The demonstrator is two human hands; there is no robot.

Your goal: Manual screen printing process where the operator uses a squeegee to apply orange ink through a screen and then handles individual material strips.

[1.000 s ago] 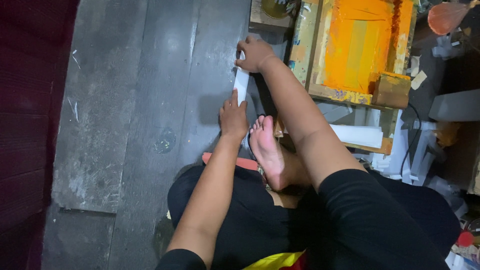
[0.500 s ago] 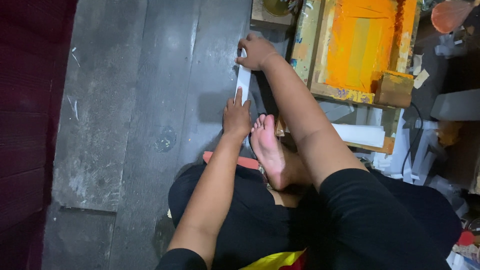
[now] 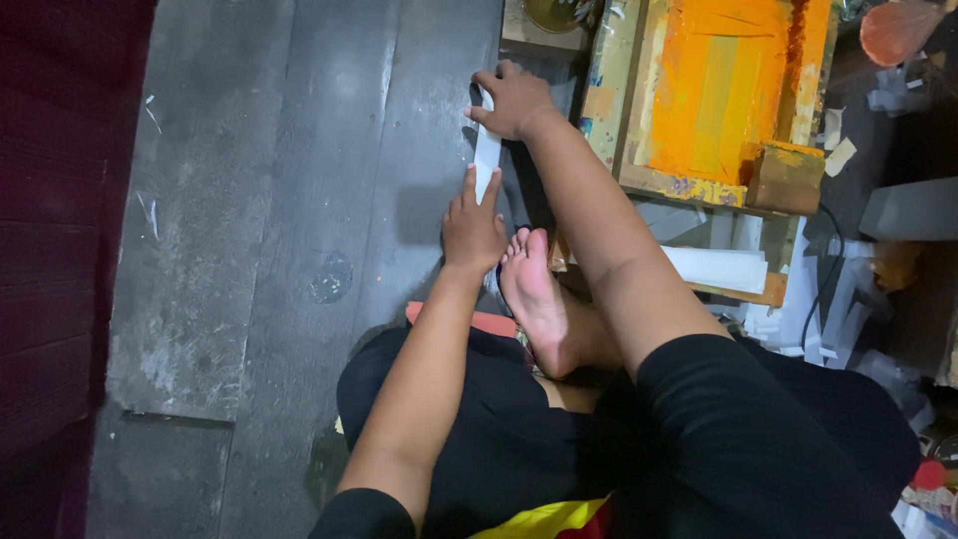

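A narrow white paper strip (image 3: 487,158) lies on the dark grey floor (image 3: 299,200), running away from me. My left hand (image 3: 472,228) presses flat on its near end, fingers spread along it. My right hand (image 3: 513,100) rests on its far end, fingers curled over the strip's top beside the wooden frame. My bare foot (image 3: 539,299) lies just right of my left hand, sole up, over my black-clad legs.
A wooden screen-printing frame (image 3: 718,100) stained orange sits at the upper right, with a paint-crusted wooden block (image 3: 786,178) on its corner. White paper sheets (image 3: 723,269) lie under it. A dark red wall (image 3: 60,250) borders the left. Clutter and a cable fill the right edge.
Both hands stay on the white strip; my left hand has slid slightly further along it. Little else has moved.
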